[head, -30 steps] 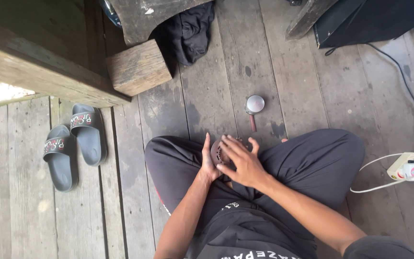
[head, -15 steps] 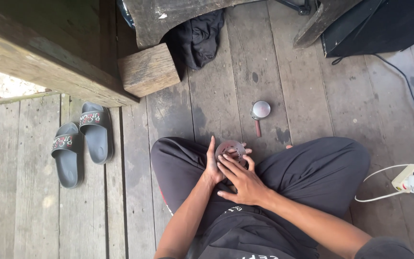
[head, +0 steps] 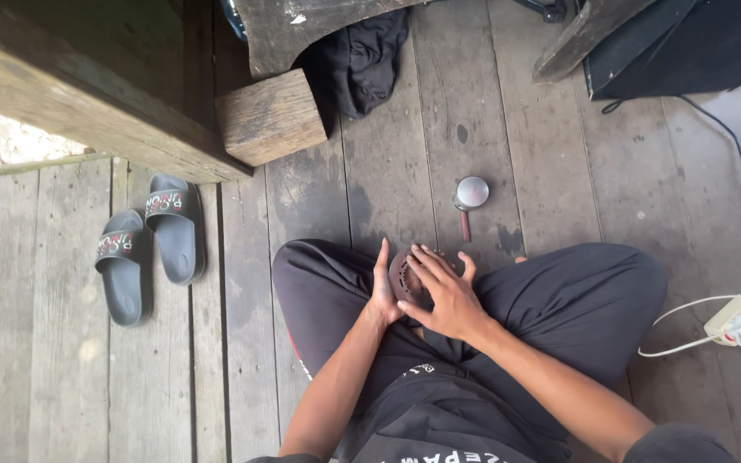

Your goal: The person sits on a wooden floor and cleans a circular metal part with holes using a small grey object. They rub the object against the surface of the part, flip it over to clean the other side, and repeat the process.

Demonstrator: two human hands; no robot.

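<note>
Item: round disc point(head: 406, 279), dark reddish-brown, w/ small holes or notches near its rim. Pose: tilted, face partly up. Loc: in the lap, above crossed legs, just over the plank floor. State: mostly covered, only the left part shows; finer detail can't be made out.

Both forearms reach inward over the lap, left hand point(head: 382, 287) upright, right hand point(head: 441, 291) spread flat.

floor point(head: 388, 163) — weathered grey wooden planks | pair of grey slides point(head: 152, 244) side by side at left | wooden block point(head: 272, 116) beside dark cloth point(head: 362, 60) | small round metal disc with a short handle point(head: 470, 199) — near the knees | white power strip point(head: 735, 319) with cables at right
</note>
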